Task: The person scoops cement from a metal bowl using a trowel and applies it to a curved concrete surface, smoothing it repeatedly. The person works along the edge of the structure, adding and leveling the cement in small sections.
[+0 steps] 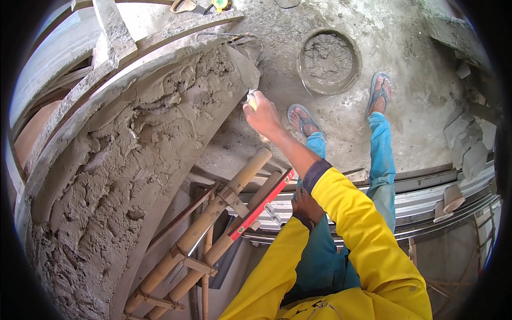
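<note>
My right hand (262,114) reaches forward, shut on the pale handle of a trowel (244,64). The trowel's grey blade lies against the edge of a rough coat of wet grey mortar (133,160) that covers a curved wall surface on the left. My left hand (306,206) sits low by my knee, beside a red spirit level (262,205). Its fingers are curled out of sight. Both arms are in yellow sleeves.
A round pan of grey mortar (328,60) stands on the concrete floor (416,69) ahead. My feet in flip-flops (380,90) stand near it. Bamboo poles lashed into a frame (210,234) lean below the wall. Metal rails (426,197) and rubble lie on the right.
</note>
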Available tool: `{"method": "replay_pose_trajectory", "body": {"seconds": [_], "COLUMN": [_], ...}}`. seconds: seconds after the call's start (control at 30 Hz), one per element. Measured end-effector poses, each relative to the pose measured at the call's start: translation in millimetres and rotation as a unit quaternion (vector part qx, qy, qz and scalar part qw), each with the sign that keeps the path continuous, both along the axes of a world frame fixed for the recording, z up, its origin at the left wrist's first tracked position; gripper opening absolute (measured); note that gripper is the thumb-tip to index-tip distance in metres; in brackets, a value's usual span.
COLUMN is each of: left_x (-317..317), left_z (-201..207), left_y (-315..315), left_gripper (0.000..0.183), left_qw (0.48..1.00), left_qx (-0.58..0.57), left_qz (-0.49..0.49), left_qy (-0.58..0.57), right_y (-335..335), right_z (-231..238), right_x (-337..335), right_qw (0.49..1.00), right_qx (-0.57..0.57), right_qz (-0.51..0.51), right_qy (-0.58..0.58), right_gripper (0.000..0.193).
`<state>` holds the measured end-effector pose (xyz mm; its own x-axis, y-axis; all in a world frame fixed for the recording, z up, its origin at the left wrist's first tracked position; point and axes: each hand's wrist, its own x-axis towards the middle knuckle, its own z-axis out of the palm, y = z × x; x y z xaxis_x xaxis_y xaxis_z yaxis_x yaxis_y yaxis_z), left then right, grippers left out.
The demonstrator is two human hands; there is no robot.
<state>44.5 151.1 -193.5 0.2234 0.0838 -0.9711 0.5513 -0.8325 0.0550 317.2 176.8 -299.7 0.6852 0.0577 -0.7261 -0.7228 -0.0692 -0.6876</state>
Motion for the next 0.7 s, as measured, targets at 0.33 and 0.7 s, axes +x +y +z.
{"method": "replay_pose_trajectory", "body": {"seconds": [0.33, 0.7], "left_x": [-71, 27], "left_z": [-41, 12], "left_y": [17, -13], "left_gripper": [0.064, 0.052], "left_qw": [0.97, 0.983], "left_qx": [-0.108, 0.019], "left_qz": [0.204, -0.173], "left_qy": [-0.072, -0.056], "right_y": [-15, -107], "right_z": [26, 55], "right_x": [-22, -21], "right_qw": [0.998, 0.916], "right_qx": [0.035, 0.372], "right_qz": [0.027, 0.002], "right_qy": [-0.045, 0.151], "right_gripper": [0.035, 0.027]}}
